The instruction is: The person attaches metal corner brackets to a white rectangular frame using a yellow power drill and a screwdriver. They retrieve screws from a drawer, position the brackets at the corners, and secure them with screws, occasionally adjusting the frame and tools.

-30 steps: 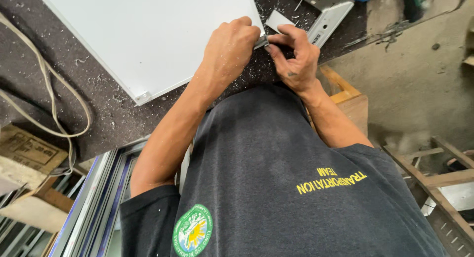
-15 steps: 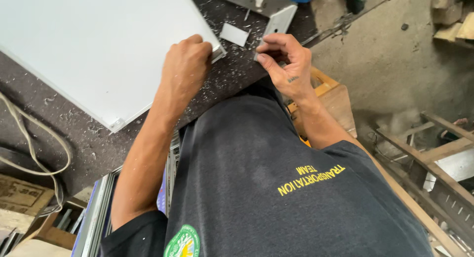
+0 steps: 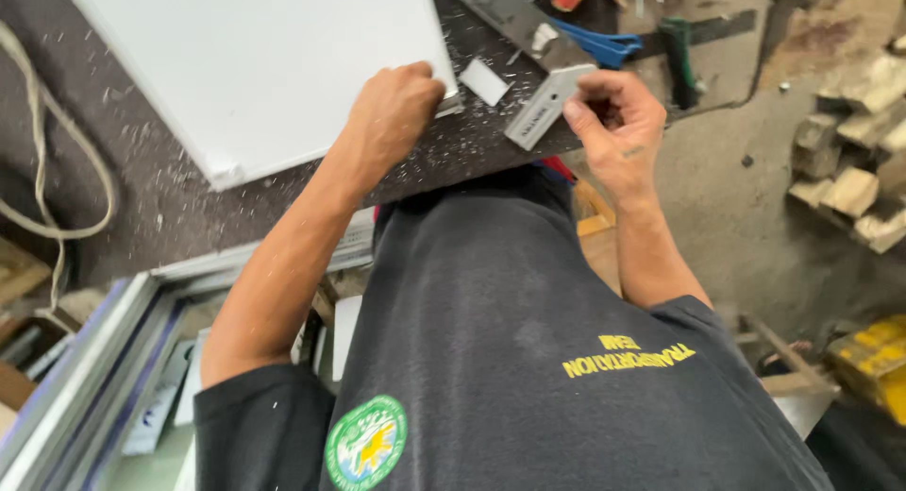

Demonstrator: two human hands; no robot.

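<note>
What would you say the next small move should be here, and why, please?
Probably bring the right hand and its short grey metal piece across to the white panel corner, which the left hand pins there. The two are apart now.

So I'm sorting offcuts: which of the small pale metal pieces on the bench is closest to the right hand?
The long bracket-shaped strip, lying at the right hand's fingertips. The small flat square piece lies apart, nearer the left hand.

A dark worktop (image 3: 170, 198) speckled with pale metal shavings carries a large white panel (image 3: 264, 66), a small white offcut (image 3: 484, 81) just beside its corner, a grey metal bracket (image 3: 543, 109) at the near edge, and blue-handled snips (image 3: 599, 45) further back.
</note>
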